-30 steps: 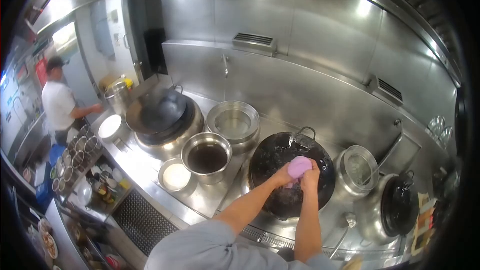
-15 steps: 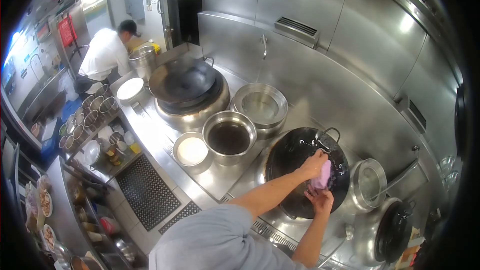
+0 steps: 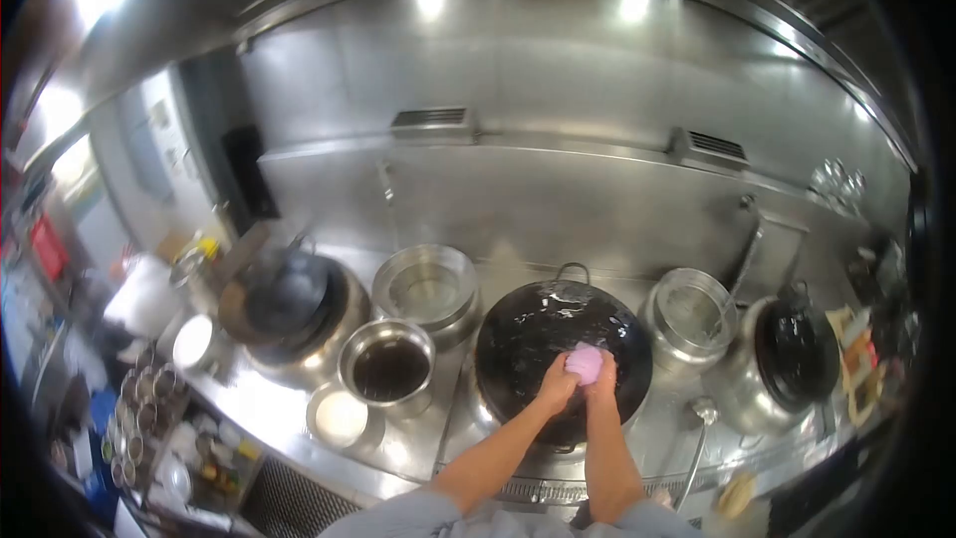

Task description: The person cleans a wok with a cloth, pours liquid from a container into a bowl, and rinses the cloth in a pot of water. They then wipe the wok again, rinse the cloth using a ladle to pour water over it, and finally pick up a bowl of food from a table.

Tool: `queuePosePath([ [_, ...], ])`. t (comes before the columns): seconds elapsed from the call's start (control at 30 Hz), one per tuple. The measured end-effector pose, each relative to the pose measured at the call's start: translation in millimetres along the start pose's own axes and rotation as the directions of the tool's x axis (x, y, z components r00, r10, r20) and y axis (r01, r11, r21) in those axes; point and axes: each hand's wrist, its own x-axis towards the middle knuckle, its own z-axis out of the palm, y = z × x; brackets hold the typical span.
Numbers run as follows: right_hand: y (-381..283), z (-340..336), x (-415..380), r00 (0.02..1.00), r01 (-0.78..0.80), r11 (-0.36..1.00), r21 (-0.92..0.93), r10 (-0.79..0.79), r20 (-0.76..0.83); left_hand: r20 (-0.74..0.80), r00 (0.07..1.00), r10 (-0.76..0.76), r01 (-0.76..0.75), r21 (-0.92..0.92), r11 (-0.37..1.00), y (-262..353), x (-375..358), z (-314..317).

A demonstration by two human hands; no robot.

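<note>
Both of my hands are over a large black wok (image 3: 518, 324) with water glistening in it. Between them is a pink cloth (image 3: 586, 361), bunched into a wad. My left hand (image 3: 559, 385) is closed on its left side, and my right hand (image 3: 601, 381) closes on the right side. Some of the fingertips are hidden behind the cloth. The wok's loop handle (image 3: 573, 269) points toward the back wall.
A metal pot (image 3: 689, 309) stands right of the wok, beside a second wok (image 3: 797, 354). A ladle (image 3: 703, 410) lies in front. Leftward are a pot of dark liquid (image 3: 388, 364), a white-filled container (image 3: 341, 416), another pot (image 3: 426, 284) and a wok (image 3: 284, 299).
My view has swung right and levelled toward the back wall. My hands have come together, and the pink cloth, longer before, is now squeezed into a compact wad.
</note>
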Motion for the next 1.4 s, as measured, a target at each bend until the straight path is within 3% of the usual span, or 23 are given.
queuePosePath([
  [0.07, -13.9, 13.6, 0.2, 0.961, -0.050, 0.992, -0.115, 0.017, -0.276, 0.057, 0.937, 0.344, -0.347, 0.252, 0.903, -3.7, -13.7, 11.1],
  [0.1, -21.4, 22.1, -1.9, 0.914, -0.097, 0.982, -0.163, 0.023, -0.404, 0.115, 0.856, 0.504, -0.510, 0.347, 0.787, -7.4, -19.4, 14.5],
  [0.13, -23.9, 28.6, -6.3, 0.940, -0.019, 0.990, -0.141, -0.030, -0.339, 0.139, 0.860, 0.491, -0.509, 0.301, 0.807, -9.8, -25.3, 15.1],
  [0.17, -20.2, 28.6, 5.2, 0.940, -0.042, 0.984, -0.172, -0.019, -0.339, 0.021, 0.909, 0.416, -0.414, 0.159, 0.896, -7.7, -20.2, 20.5],
  [0.23, -12.3, 49.8, -0.6, 0.911, -0.042, 0.878, -0.476, -0.162, -0.380, -0.176, 0.969, 0.171, -0.200, -0.164, 0.966, 7.2, -16.7, 38.2],
  [0.27, -8.7, 65.0, -17.9, 0.924, 0.094, 0.877, -0.471, -0.253, -0.286, -0.154, 0.981, 0.122, -0.174, -0.391, 0.904, 21.6, -10.7, 38.2],
  [0.3, -5.3, 77.8, -35.1, 0.918, 0.227, 0.860, -0.456, -0.346, -0.194, -0.092, 0.976, 0.199, -0.218, -0.508, 0.833, 30.1, -0.4, 29.7],
  [0.33, -1.4, 80.2, -40.9, 0.941, 0.269, 0.931, -0.247, -0.309, -0.137, -0.146, 0.984, 0.104, -0.169, -0.570, 0.804, 33.8, 7.3, 26.8],
  [0.37, -2.7, 80.3, -45.7, 0.940, 0.274, 0.912, -0.305, -0.320, -0.114, -0.198, 0.980, 0.003, -0.130, -0.630, 0.766, 34.6, 12.5, 27.2],
  [0.43, -7.3, 79.5, -49.3, 0.947, 0.206, 0.881, -0.427, -0.290, -0.142, -0.239, 0.971, 0.020, -0.156, -0.569, 0.808, 46.2, 3.5, 35.8],
  [0.47, -6.3, 81.6, -53.5, 0.919, 0.266, 0.785, -0.560, -0.382, -0.099, -0.263, 0.964, 0.032, -0.173, -0.537, 0.826, 51.3, -1.1, 37.0],
  [0.57, -21.5, 103.4, -85.5, 0.823, 0.415, 0.427, -0.803, -0.553, 0.132, 0.024, 0.998, 0.065, -0.035, -0.630, 0.776, 12.5, 34.3, 8.0],
  [0.67, -28.8, 111.7, -96.8, 0.748, 0.555, 0.233, -0.798, -0.560, 0.357, 0.130, 0.990, 0.048, 0.055, -0.687, 0.724, 28.3, 24.9, 14.7],
  [0.77, -31.3, 111.1, -92.2, 0.554, 0.706, -0.041, -0.707, -0.589, 0.588, 0.223, 0.973, 0.052, 0.134, -0.740, 0.659, 41.5, 18.9, 22.9],
  [0.83, -26.0, 106.2, -82.5, 0.450, 0.767, -0.136, -0.627, -0.582, 0.678, 0.279, 0.958, 0.059, 0.184, -0.763, 0.619, 47.2, 19.5, 25.8],
  [0.97, -52.8, 132.3, -117.0, 0.345, 0.832, -0.272, -0.483, -0.427, 0.836, 0.537, 0.839, -0.088, 0.437, -0.569, 0.696, 63.6, 33.5, 13.5],
  [1.0, -52.6, 140.4, -118.7, 0.181, 0.891, -0.289, -0.352, -0.484, 0.856, 0.629, 0.761, -0.161, 0.521, -0.443, 0.729, 70.3, 39.1, 7.1],
  [1.07, -61.2, 144.0, -125.8, 0.121, 0.921, -0.301, -0.246, -0.378, 0.918, 0.727, 0.623, -0.287, 0.583, -0.188, 0.790, 85.6, 46.9, 0.4],
  [1.1, -62.3, 141.3, -130.3, 0.100, 0.936, -0.291, -0.199, -0.322, 0.941, 0.718, 0.611, -0.334, 0.547, -0.077, 0.834, 95.3, 48.3, -0.1],
  [1.17, -56.7, 128.5, -121.5, 0.074, 0.955, -0.266, -0.129, -0.208, 0.975, 0.604, 0.713, -0.356, 0.305, 0.189, 0.933, 122.6, 35.3, 15.8],
  [1.23, -58.1, 126.9, -123.4, 0.065, 0.946, -0.303, -0.111, -0.158, 0.985, 0.746, 0.552, -0.372, 0.310, 0.231, 0.922, 127.4, 47.6, 16.5],
  [1.3, -64.6, 128.2, -120.6, -0.010, 0.939, -0.344, -0.019, -0.083, 0.997, 0.715, 0.552, -0.428, 0.274, 0.329, 0.904, 133.3, 54.1, 18.8],
  [1.4, -70.6, 129.8, -115.9, -0.063, 0.912, -0.406, 0.064, 0.015, 0.998, 0.573, 0.640, -0.512, 0.200, 0.519, 0.831, 162.9, 44.4, 39.6],
])
